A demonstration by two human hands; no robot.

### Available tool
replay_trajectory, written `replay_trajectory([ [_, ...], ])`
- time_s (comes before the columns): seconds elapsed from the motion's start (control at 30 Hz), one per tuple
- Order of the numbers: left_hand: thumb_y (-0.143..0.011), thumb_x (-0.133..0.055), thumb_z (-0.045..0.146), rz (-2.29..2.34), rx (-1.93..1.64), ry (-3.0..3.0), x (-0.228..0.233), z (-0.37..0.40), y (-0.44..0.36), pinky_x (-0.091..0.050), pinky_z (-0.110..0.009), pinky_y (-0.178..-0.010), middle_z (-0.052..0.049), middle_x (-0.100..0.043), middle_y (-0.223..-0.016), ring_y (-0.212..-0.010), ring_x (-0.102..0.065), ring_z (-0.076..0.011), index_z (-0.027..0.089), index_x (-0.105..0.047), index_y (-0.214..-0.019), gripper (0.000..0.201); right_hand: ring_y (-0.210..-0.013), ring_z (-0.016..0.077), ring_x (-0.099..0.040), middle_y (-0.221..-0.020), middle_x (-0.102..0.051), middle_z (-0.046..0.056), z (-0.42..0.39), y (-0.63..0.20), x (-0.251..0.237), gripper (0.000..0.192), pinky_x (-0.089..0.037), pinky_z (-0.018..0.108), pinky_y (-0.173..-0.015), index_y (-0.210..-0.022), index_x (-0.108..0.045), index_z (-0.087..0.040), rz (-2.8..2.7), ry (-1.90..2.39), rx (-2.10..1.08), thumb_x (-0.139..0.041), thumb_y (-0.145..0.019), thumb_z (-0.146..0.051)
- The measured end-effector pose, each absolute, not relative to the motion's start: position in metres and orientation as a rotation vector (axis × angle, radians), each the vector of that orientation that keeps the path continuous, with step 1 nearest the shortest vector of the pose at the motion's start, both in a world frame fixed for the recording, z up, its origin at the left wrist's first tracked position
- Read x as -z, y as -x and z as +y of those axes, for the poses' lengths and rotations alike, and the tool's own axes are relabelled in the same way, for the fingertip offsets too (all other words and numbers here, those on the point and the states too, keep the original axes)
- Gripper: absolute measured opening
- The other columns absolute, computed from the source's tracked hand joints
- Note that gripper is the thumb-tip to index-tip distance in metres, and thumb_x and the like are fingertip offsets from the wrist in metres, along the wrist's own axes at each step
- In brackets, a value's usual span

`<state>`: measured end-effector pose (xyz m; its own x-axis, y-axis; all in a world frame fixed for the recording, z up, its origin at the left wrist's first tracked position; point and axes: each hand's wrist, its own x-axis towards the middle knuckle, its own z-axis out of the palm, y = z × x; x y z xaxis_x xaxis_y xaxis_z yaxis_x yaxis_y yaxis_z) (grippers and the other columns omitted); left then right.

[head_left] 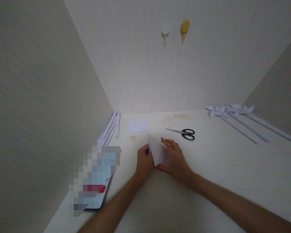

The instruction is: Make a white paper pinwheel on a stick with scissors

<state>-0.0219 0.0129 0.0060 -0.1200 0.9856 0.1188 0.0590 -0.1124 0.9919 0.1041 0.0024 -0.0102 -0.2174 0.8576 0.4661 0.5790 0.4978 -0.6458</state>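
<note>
A folded piece of white paper [157,151] is held up between both hands above the table, one pointed corner upward. My left hand [145,160] is closed on its left edge, fingers curled. On the other side, my right hand [177,159] grips the paper with the thumb below and the fingers along the right edge. Part of the paper is hidden behind the fingers. Just beyond the hands lie black-handled scissors [187,133], their blades pointing left, and a flat white sheet of paper [137,125].
Small wooden bits [133,137] and a loose tan pile [178,117] lie near the back. Rolled paper sticks [109,129] lean at left; paper pinwheels [223,111] on sticks lie at right. A phone [97,181] stands left. Two hooks [185,26] hang on the back wall.
</note>
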Motion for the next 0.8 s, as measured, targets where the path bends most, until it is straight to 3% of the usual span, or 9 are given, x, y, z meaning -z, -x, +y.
replay_trajectory([
  [0.07, -0.058, -0.058, 0.017, 1.300, -1.366, -1.270, -0.008, 0.012, 0.021, -0.041, -0.024, -0.053, -0.001, -0.061, -0.057, -0.055, -0.052, -0.0138, 0.013, -0.066, -0.063, 0.010, -0.105, 0.0314, -0.041, -0.120, -0.046, 0.014, 0.001, -0.105, 0.009, 0.083, -0.035, 0.050, -0.085, -0.130, -0.033, -0.021, -1.958, 1.203, -0.350, -0.069, -0.057, -0.036],
  [0.23, -0.058, -0.064, 0.027, 1.304, -1.341, -1.139, -0.012, 0.010, 0.022, -0.040, -0.023, -0.049, -0.001, -0.060, -0.054, -0.051, -0.050, -0.0131, 0.012, -0.065, -0.059, 0.014, -0.101, 0.0241, -0.048, -0.110, -0.057, 0.009, 0.001, -0.111, 0.002, 0.031, -0.035, 0.041, -0.085, -0.109, -0.057, -0.023, -1.817, 1.058, -0.561, -0.043, -0.082, -0.029],
  [0.3, -0.060, -0.065, 0.032, 1.273, -1.306, -1.034, -0.012, 0.010, 0.024, -0.041, -0.024, -0.050, -0.004, -0.063, -0.060, -0.053, -0.053, -0.0141, 0.011, -0.066, -0.064, 0.022, -0.086, 0.0226, -0.055, -0.091, -0.064, 0.008, 0.004, -0.113, 0.003, 0.030, -0.041, 0.037, -0.076, -0.089, -0.065, -0.018, -1.604, 1.070, -0.831, -0.041, -0.083, -0.035],
  [0.4, -0.061, -0.065, 0.037, 1.214, -1.288, -0.932, -0.008, 0.010, 0.026, -0.043, -0.025, -0.053, -0.008, -0.065, -0.067, -0.056, -0.055, -0.0148, 0.010, -0.066, -0.069, 0.028, -0.063, 0.0190, -0.057, -0.066, -0.064, 0.006, 0.013, -0.113, 0.006, 0.034, -0.044, 0.032, -0.060, -0.069, -0.064, -0.015, -1.193, 1.035, -1.281, -0.049, -0.077, -0.044],
  [0.57, -0.062, -0.064, 0.040, 1.143, -1.279, -0.888, 0.000, 0.014, 0.028, -0.039, -0.023, -0.049, -0.004, -0.059, -0.054, -0.047, -0.049, -0.0102, 0.010, -0.062, -0.058, 0.030, -0.067, 0.0185, -0.059, -0.066, -0.065, 0.005, 0.021, -0.112, 0.003, 0.021, -0.046, 0.031, -0.063, -0.067, -0.063, -0.014, -0.727, 0.817, -1.629, -0.066, -0.063, -0.034],
  [0.8, -0.059, -0.068, 0.037, 0.983, -1.234, -0.765, -0.003, 0.015, 0.026, -0.040, -0.022, -0.052, -0.004, -0.059, -0.053, -0.049, -0.051, -0.0105, 0.011, -0.060, -0.053, 0.028, -0.070, 0.0188, -0.061, -0.074, -0.068, 0.006, 0.022, -0.113, -0.001, 0.020, -0.049, 0.031, -0.063, -0.082, -0.064, -0.015, -0.571, 0.748, -1.795, -0.062, -0.068, -0.029],
])
